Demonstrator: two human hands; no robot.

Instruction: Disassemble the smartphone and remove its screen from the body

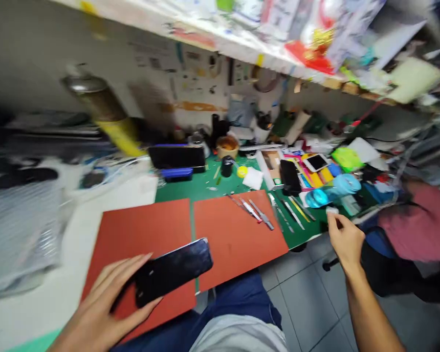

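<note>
My left hand [113, 293] grips a black smartphone [174, 271] by its near end, thumb on one long side and fingers on the other. The phone is tilted over the red-brown work mats [234, 244], and its far end looks smudged. Stretched out to the right, my right hand [344, 239] is closed in a pinch at the bench's front edge. A small white piece [332, 210] shows at its fingertips; its kind is too small to make out. Tweezers [262, 215] and other slim tools lie on the mats' far right part.
Behind the mats stand a black jar [226, 166] and a dark box-like stand [178, 159]. A blue bottle [333, 189] lies beside phones and coloured cards. Bubble wrap [18, 234] covers the left side. A shelf [205, 34] overhangs the bench. Another person's pink clothing [421, 220] is at right.
</note>
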